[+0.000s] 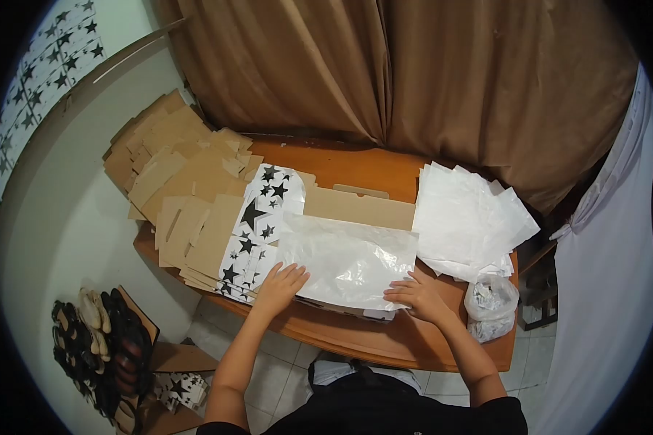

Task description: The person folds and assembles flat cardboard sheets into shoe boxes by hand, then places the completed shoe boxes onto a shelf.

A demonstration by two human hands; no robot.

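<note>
A translucent white plastic sheet (348, 261) lies flat over a brown cardboard piece (355, 209) at the middle of the wooden table. My left hand (281, 288) rests at the sheet's lower left corner with its fingers spread. At the lower right edge of the sheet is my right hand (417, 296), fingers apart and touching it. Just left of the sheet lies star-patterned paper (257, 232), partly covered by the sheet. What lies beneath the cardboard is mostly hidden.
Stacked cardboard pieces (189, 174) cover the table's left side. White sheets (464, 217) are piled at right, above a clear plastic bag (492, 304). The wooden table (384, 348) has a curved front edge. Shoes (98, 341) stand on a rack at lower left.
</note>
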